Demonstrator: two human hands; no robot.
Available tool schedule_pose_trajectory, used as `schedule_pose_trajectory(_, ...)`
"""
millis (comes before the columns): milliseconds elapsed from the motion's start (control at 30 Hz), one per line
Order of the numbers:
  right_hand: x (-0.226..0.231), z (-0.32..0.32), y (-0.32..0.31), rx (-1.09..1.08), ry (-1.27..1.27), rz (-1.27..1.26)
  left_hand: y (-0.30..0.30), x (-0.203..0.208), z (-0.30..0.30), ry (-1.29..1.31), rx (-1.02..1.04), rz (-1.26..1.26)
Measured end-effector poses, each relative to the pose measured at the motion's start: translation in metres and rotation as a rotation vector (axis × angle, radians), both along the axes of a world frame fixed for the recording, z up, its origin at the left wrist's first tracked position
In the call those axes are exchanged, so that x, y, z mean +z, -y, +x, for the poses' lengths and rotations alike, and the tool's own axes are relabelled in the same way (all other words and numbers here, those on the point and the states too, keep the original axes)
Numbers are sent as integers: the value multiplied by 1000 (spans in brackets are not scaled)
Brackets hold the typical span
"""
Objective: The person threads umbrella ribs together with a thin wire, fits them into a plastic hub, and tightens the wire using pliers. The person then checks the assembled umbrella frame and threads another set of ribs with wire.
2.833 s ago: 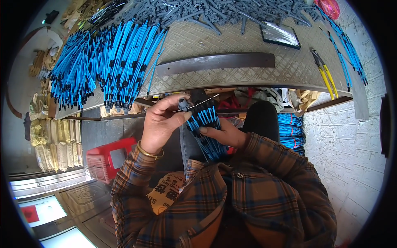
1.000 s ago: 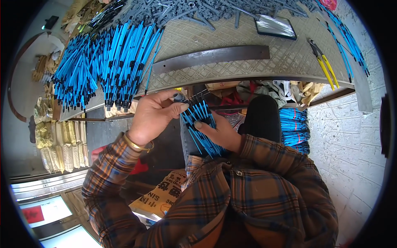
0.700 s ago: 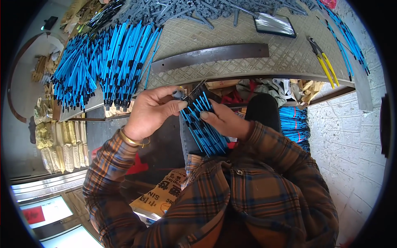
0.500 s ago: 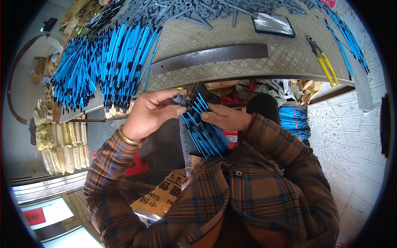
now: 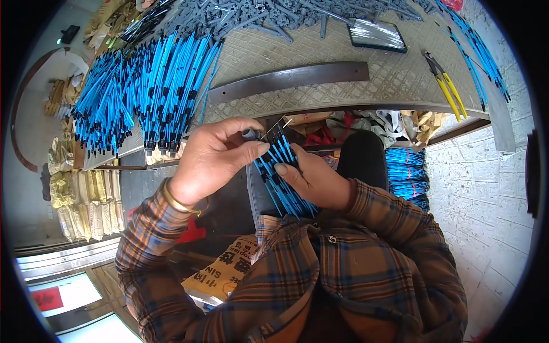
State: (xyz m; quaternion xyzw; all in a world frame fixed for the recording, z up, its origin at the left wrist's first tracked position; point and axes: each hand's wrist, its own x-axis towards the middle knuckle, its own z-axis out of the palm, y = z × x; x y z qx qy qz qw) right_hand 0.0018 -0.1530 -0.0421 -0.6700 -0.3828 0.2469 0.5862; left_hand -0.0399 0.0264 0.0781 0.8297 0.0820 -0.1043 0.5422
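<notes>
Between the thumb and fingers of my left hand (image 5: 209,163), which is closed, sits a dark grey plastic fitting (image 5: 249,134) with a round open end. My right hand (image 5: 321,180) is closed around a bundle of thin blue rods (image 5: 286,191) with black pieces on them. The bundle slants over my lap, its upper ends beside the fitting. A few thin metal tips (image 5: 280,122) stick out where both hands meet. My left fingers partly hide the fitting, so I cannot tell whether a rod is inside it.
Beyond my hands, the table (image 5: 257,60) carries a curved dark metal strip (image 5: 291,77), yellow-handled pliers (image 5: 448,88), a black tray of silver wires (image 5: 377,35) and a heap of grey fittings (image 5: 251,14). Blue rods (image 5: 171,80) pile up left; red-tied bundles (image 5: 407,171) stand below right.
My left hand has shifted slightly right with the fitting. My right hand has turned a little around the rods, and the metal tips now lean more to the right.
</notes>
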Motion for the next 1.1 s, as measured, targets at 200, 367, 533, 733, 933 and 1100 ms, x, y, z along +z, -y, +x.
schedule_pose_trajectory(200, 12, 21, 15, -7, 209, -186, -2, 9, 17, 67, -127, -74)
schedule_pose_trajectory(367, -8, 39, 19, 330, -97, 63, -5, -2, 23, -40, -288, -158)
schedule_pose_trajectory(533, -31, 39, 22, 421, -185, 50, -6, -34, 22, 5, -300, -276)
schedule_pose_trajectory(733, -28, 36, 26, 336, -148, -73, 1, -42, 14, -3, -169, -239)
schedule_pose_trajectory(933, -25, 28, 25, 249, -71, -159, -1, -56, 10, 102, -184, -80)
schedule_pose_trajectory(1100, -10, 9, 22, 32, -9, -262, -4, -61, 8, 38, -100, -281)
